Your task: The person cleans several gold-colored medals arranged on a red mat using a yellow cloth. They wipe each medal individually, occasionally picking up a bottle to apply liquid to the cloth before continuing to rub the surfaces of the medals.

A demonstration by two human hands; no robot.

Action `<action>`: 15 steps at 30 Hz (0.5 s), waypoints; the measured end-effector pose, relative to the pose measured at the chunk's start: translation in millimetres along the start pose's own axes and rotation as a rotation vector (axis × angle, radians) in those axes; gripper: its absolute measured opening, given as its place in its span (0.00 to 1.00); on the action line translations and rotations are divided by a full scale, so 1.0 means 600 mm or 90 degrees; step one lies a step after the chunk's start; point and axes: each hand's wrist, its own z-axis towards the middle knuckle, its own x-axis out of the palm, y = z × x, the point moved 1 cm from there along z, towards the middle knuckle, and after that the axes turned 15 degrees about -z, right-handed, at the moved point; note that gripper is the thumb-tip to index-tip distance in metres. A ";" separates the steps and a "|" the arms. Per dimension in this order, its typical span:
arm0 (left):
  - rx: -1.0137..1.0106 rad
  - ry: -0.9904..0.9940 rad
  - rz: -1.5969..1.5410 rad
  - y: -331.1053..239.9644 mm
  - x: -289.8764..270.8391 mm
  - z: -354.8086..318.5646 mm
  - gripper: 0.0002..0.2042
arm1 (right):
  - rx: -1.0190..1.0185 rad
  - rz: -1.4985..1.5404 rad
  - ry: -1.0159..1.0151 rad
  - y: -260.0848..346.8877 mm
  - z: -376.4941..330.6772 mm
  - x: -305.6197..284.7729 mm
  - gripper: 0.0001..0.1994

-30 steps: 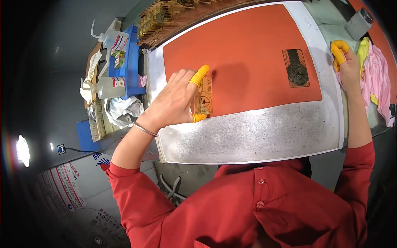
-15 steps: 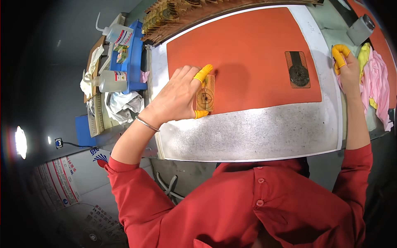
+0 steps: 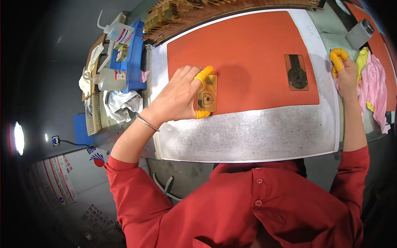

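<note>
My left hand [image 3: 178, 91], with yellow finger cots on thumb and forefinger, grips a gold engraved metal plate [image 3: 209, 99] by its short ends. The plate is at the left part of an orange mat [image 3: 252, 49]. My right hand [image 3: 346, 76] is at the mat's right side, its fingers in yellow cots curled together. A thin dark edge shows at those fingertips, too small to name. Toward the mat's right edge lies a similar plate [image 3: 296, 72] that looks dark, with a round design.
A blue tray [image 3: 134, 62] and squeeze bottles [image 3: 112, 79] stand at the left, near a crumpled white cloth [image 3: 122, 105]. Far back is a brown rack [image 3: 231, 11] with several gold pieces. At the right are a pink cloth [image 3: 374, 82] and a grey bottle [image 3: 359, 35].
The gold plate looks brighter and slightly differently tilted in my left hand. My right hand has barely moved. The whole view has shifted slightly.
</note>
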 end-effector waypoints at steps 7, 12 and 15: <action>-0.090 -0.103 -0.088 0.010 0.059 0.009 0.43 | -0.137 -0.175 0.110 0.074 -0.027 0.053 0.06; -0.177 -0.163 -0.073 0.017 0.084 -0.056 0.45 | -0.323 -0.373 0.342 0.179 -0.060 0.207 0.09; -0.219 -0.203 -0.097 0.030 0.067 -0.108 0.45 | -0.363 -0.458 0.440 0.183 -0.027 0.313 0.10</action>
